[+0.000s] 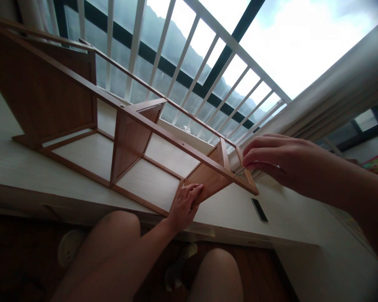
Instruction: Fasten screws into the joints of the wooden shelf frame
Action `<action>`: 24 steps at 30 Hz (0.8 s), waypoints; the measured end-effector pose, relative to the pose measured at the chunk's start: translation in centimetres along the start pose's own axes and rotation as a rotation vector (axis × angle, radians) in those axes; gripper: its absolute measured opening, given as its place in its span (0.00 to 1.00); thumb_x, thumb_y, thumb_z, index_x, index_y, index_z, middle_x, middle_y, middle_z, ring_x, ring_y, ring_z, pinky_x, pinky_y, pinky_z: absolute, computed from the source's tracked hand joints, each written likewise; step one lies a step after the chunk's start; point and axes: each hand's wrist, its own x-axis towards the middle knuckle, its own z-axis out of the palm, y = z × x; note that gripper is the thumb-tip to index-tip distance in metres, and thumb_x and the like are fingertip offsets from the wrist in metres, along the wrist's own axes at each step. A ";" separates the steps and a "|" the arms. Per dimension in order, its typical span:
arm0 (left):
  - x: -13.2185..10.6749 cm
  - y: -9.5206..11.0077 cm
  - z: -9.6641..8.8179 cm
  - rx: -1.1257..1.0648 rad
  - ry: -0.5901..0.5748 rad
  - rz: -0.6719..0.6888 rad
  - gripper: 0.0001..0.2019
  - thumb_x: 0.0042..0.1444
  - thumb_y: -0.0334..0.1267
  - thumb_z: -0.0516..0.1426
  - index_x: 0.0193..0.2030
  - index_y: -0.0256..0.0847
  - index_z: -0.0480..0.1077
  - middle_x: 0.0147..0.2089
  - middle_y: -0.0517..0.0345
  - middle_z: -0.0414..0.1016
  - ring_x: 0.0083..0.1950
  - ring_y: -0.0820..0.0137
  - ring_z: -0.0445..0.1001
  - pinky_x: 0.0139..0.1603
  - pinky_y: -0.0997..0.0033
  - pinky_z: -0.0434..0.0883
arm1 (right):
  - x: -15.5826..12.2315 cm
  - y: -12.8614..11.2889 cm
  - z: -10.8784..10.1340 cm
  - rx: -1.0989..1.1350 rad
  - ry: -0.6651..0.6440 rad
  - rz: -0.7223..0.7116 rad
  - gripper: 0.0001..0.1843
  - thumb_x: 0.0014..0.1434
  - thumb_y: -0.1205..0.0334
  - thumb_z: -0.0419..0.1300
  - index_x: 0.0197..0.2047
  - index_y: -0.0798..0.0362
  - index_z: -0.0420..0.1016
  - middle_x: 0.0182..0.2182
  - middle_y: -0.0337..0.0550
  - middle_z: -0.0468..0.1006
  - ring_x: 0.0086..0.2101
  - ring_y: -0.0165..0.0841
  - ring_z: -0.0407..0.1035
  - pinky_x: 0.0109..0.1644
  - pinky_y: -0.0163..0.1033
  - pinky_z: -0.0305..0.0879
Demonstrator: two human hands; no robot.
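A brown wooden shelf unit [157,126] lies on its side on a white ledge, its panels standing upright between long rails. My left hand [184,205] grips the lower edge of the shelf panel [209,180] near the unit's right end, fingers resting over its face. My right hand [267,153] is closed at the end of the upper rail [220,167]. Pinched in its fingers is a thin metal rod, seemingly a hex key [239,171], reaching to the rail just beside the end panel's joint. Most of this tool is hidden by the fingers.
A black phone [259,210] lies on the white ledge [227,214] right of the shelf unit. Behind it stand a white railing [195,25] and a window. A pale curtain [327,88] hangs at right. My knees are below the ledge's front edge.
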 end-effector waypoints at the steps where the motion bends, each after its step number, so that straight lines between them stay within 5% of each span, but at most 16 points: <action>1: 0.0 0.0 0.0 -0.001 -0.001 0.000 0.35 0.64 0.31 0.55 0.77 0.51 0.52 0.69 0.45 0.63 0.70 0.55 0.63 0.71 0.48 0.64 | 0.1 0.0 0.0 -0.006 -0.006 -0.004 0.12 0.63 0.73 0.55 0.41 0.48 0.76 0.42 0.42 0.79 0.43 0.38 0.71 0.47 0.44 0.67; 24: 0.0 0.2 -0.1 -0.023 -0.010 -0.007 0.34 0.65 0.31 0.55 0.76 0.50 0.52 0.69 0.46 0.63 0.71 0.56 0.62 0.71 0.47 0.64 | 0.0 -0.4 0.4 0.037 0.066 -0.048 0.11 0.69 0.68 0.54 0.42 0.50 0.78 0.42 0.46 0.81 0.42 0.37 0.71 0.44 0.44 0.65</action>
